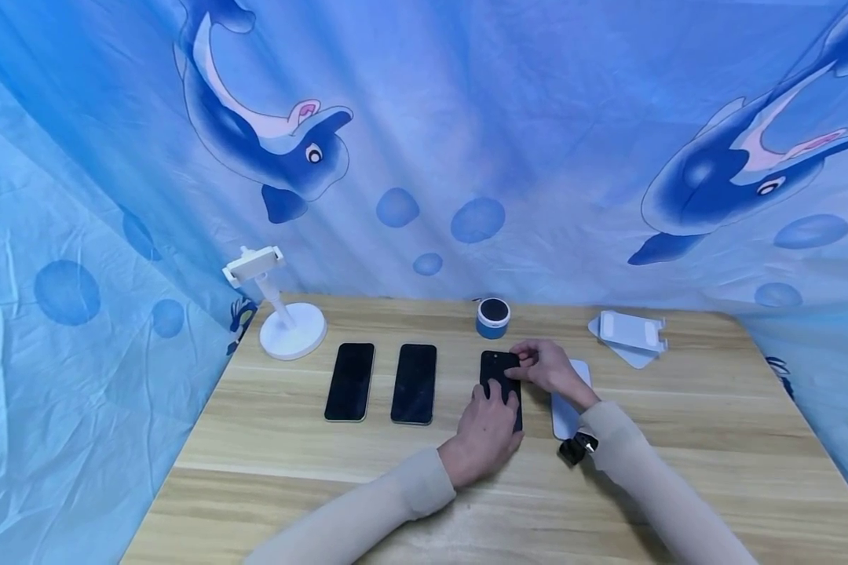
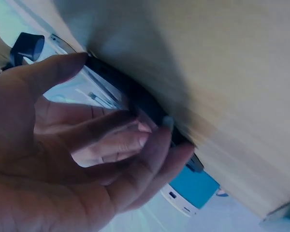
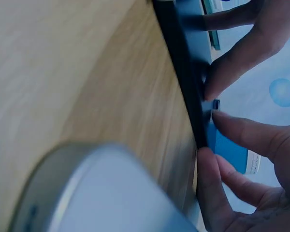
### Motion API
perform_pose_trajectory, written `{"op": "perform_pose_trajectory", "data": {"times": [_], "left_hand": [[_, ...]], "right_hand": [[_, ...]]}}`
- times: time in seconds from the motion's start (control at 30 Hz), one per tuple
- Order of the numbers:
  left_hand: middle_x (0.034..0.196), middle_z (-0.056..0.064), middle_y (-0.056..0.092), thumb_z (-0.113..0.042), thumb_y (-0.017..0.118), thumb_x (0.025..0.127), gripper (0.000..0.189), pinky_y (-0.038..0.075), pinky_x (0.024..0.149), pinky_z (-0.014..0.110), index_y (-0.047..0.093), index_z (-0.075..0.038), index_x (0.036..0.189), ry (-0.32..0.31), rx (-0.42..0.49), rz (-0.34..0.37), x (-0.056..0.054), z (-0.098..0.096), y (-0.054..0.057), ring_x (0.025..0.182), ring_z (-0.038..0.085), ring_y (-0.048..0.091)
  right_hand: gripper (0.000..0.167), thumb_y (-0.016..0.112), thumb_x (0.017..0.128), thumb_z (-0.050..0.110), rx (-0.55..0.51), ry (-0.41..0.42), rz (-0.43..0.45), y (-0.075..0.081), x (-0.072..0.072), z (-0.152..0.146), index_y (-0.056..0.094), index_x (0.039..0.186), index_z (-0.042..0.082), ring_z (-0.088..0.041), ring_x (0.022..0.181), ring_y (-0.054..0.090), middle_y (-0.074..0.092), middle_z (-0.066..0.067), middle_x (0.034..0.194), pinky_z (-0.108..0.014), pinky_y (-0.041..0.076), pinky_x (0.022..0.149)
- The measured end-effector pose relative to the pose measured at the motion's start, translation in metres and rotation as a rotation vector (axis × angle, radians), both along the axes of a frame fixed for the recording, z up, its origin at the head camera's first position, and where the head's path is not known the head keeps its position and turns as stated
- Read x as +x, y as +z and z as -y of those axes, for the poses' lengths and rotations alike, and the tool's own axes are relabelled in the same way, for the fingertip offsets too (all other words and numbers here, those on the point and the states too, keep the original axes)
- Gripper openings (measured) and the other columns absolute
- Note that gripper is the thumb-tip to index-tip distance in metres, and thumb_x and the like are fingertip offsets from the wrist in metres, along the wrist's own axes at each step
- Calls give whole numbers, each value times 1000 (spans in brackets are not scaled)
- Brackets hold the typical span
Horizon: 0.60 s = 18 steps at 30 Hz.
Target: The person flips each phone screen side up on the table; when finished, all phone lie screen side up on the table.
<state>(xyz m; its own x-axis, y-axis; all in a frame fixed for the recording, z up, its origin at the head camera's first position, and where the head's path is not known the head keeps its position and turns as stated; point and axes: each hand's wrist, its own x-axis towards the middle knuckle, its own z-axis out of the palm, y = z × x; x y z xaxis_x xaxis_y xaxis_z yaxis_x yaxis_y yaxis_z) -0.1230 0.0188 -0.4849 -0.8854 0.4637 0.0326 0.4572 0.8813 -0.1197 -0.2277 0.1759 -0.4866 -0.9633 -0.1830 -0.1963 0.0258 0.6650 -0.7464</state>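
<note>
A black phone [image 1: 496,366] lies back up on the wooden table, its camera end away from me. My left hand [image 1: 484,435] reaches over its lower half. The thumb is at the near right corner and the fingers spread over the back and far edge. In the left wrist view, thumb and fingertips hold the phone's [image 2: 135,94] edges. At the upper right corner, my right hand [image 1: 547,367] pinches the phone, thumb on its back and fingers at the edge. The right wrist view shows these fingers on the dark edge [image 3: 183,77]. A white phone [image 1: 562,416] lies below my right wrist.
Two dark-screened phones, one [image 1: 349,382] and another [image 1: 414,384], lie to the left. A white round-base phone stand [image 1: 293,331] is at the back left. Behind the hands stands a blue speaker [image 1: 492,323]. A white folding stand [image 1: 630,331] is at the back right.
</note>
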Motion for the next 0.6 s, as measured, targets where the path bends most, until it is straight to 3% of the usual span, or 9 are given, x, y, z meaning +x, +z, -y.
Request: {"op": "perform_pose_trajectory", "data": {"times": [0.27,0.43,0.6], "left_hand": [[136,23,64,-56,70,93,66,56,96,36,65,-11,141,8,15,6,-1,-2,2,112,36,67],[137,25,63,-52,69,94,67,57,95,37,61,-9,144,5,53,10,0,-1,2,112,38,67],[136,26,64,-49,70,93,66,60,88,35,60,-9,144,14,117,14,0,1,3,108,37,68]], "right_hand": [[44,84,88,20,-3,-44,21,3,-1,5,70,125,1,-24,98,66,69,-18,117,-33,53,85],[44,84,87,17,-87,-62,56,3,0,3,69,125,0,-22,92,64,68,-19,114,-27,54,73],[45,83,88,14,-184,-61,94,2,-1,1,66,127,-1,-19,84,62,64,-15,104,-30,58,67]]}}
